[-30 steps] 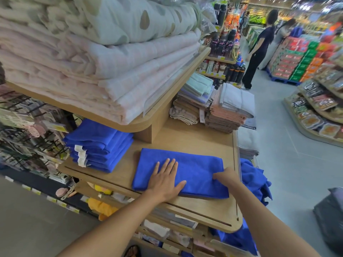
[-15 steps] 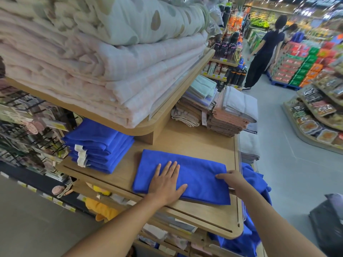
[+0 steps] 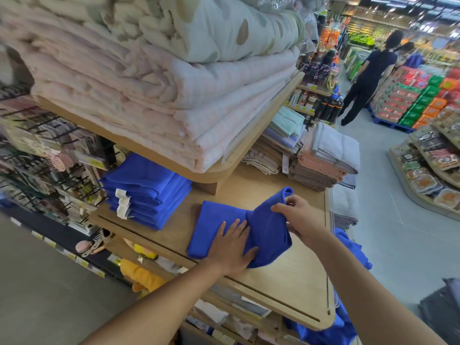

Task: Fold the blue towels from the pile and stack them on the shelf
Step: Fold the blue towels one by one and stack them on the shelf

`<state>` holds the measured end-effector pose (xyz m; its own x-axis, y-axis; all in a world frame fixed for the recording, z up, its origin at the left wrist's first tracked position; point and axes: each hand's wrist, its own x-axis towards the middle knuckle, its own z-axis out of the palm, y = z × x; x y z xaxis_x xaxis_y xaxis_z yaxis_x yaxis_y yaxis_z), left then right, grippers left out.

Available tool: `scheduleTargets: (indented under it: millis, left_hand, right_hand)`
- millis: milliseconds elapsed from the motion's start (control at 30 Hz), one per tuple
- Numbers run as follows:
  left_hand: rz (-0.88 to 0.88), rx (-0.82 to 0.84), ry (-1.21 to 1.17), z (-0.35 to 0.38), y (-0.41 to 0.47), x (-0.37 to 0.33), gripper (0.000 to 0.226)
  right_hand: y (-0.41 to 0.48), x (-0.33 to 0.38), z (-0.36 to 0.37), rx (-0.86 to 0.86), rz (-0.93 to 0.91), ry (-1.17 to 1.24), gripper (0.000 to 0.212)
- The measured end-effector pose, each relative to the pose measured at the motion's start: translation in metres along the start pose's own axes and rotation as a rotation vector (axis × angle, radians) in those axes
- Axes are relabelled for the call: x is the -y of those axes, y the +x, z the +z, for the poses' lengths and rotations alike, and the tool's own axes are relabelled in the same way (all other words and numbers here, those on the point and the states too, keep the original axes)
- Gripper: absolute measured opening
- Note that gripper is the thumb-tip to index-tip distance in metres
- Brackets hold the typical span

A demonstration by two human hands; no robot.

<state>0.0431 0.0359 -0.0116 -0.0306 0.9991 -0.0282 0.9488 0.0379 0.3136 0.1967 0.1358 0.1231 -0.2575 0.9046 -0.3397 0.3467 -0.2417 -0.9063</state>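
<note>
A blue towel lies on the wooden shelf, half lifted. My left hand presses flat on its middle with spread fingers. My right hand grips the towel's right end and holds it raised above the shelf, folded over toward the left. A stack of folded blue towels with white tags sits at the shelf's left, under the upper shelf. More loose blue towels hang in a pile off the shelf's right edge, partly hidden by my right arm.
An upper shelf holds thick pink and white quilts overhanging the work area. Folded grey, pink and brown towels stand at the back. Hook racks with small goods are on the left. A person stands in the aisle.
My right hand has taken hold of the towel's right end and lifted it up and leftward. My left hand has stayed pressed on the towel.
</note>
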Motion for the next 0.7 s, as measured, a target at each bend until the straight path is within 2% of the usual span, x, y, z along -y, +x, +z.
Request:
scheduleTargets:
  millis: [67,167,267,400,500,600,700]
  left_hand:
    - [-0.013,-0.067,-0.119,-0.012,-0.005,0.006,0.061]
    - [-0.155,-0.296,-0.374,-0.028,-0.019,0.027,0.046]
    - [-0.368,-0.421,-0.711,-0.035,-0.035,0.05,0.036]
    - [-0.524,-0.591,-1.18,-0.038,-0.042,0.063,0.024]
    - [-0.623,-0.59,-1.356,-0.043,-0.042,0.073,0.028]
    - [-0.608,-0.521,-1.444,-0.047,-0.044,0.082,0.027]
    - [-0.602,-0.419,-1.394,-0.049,-0.041,0.088,0.03]
  right_hand:
    - [0.005,0.005,0.014,0.028,-0.001,0.004,0.016]
    - [0.013,0.017,0.037,0.045,-0.003,-0.044,0.02]
    - [0.021,0.031,0.071,0.07,-0.053,-0.149,0.026]
    - [0.028,0.036,0.13,0.172,-0.143,-0.338,0.024]
    - [0.031,0.022,0.165,0.241,-0.104,-0.462,0.032]
    - [0.028,0.006,0.179,0.308,-0.057,-0.462,0.022]
    - [0.032,-0.005,0.16,0.147,-0.196,-0.421,0.011]
